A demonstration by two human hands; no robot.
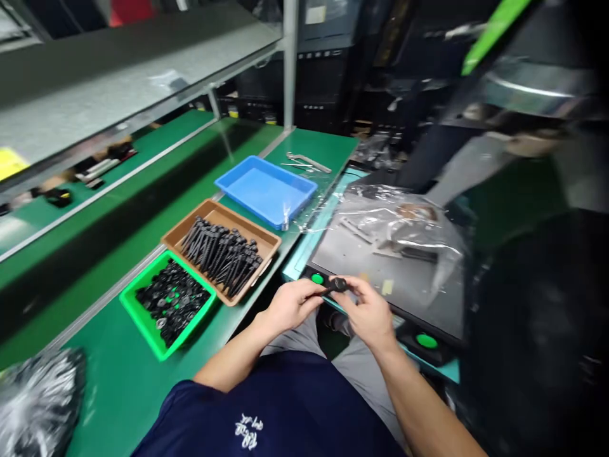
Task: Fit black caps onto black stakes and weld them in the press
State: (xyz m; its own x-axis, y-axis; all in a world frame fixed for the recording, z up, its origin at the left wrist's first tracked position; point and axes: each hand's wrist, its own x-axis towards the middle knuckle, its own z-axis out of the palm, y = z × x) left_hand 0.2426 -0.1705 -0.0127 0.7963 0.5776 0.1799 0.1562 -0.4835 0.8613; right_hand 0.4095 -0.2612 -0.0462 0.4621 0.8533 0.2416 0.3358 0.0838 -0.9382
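Observation:
My left hand [289, 304] and my right hand [368, 311] meet over my lap, in front of a machine's base plate. Together they pinch a small black part [335, 285]: a thin black stem in the left fingers, a round black ring in the right fingers. To the left on the green bench stand a brown tray [174, 239] of long black pins [221, 254] and a green tray [130, 304] of small black round pieces [172, 301]. A blue tray [266, 187] with nothing in it lies farther back.
The machine's grey plate [352, 263] carries crumpled clear plastic bags [394, 219] and has green buttons [427, 341] along its front. Metal tweezers [307, 162] lie behind the blue tray. A shiny bag [40, 400] sits at the bench's near left. A shelf [118, 63] overhangs the bench.

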